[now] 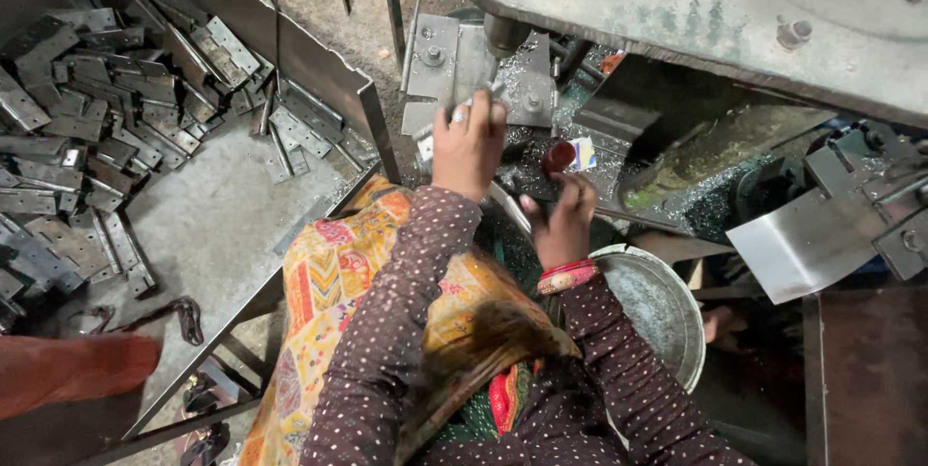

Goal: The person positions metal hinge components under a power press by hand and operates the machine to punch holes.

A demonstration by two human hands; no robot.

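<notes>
1. My left hand [468, 145] is up at the press bed, fingers curled around a small flat metal piece [480, 96] and keeping it right under the punch [504, 36]. I pinch it by the near edge so my fingertips stay clear of the tool.
2. My right hand [564, 219] sits lower, near the red knob [558, 156]. Fingers look loosely bent, but I honestly can't tell if they're gripping anything.
3. The piece itself: grey, dull steel, mostly hidden by my fingers, lying on the fixture plate [435, 60].
4. Shiny chips are scattered all over the bed around it.
5. On my left there's a sheet-metal tray [217, 224] piled with flat hinge-like plates [106, 89], within easy reach.
6. A round metal basin [667, 316] sits just under my right wrist, low and close to the machine.
</notes>
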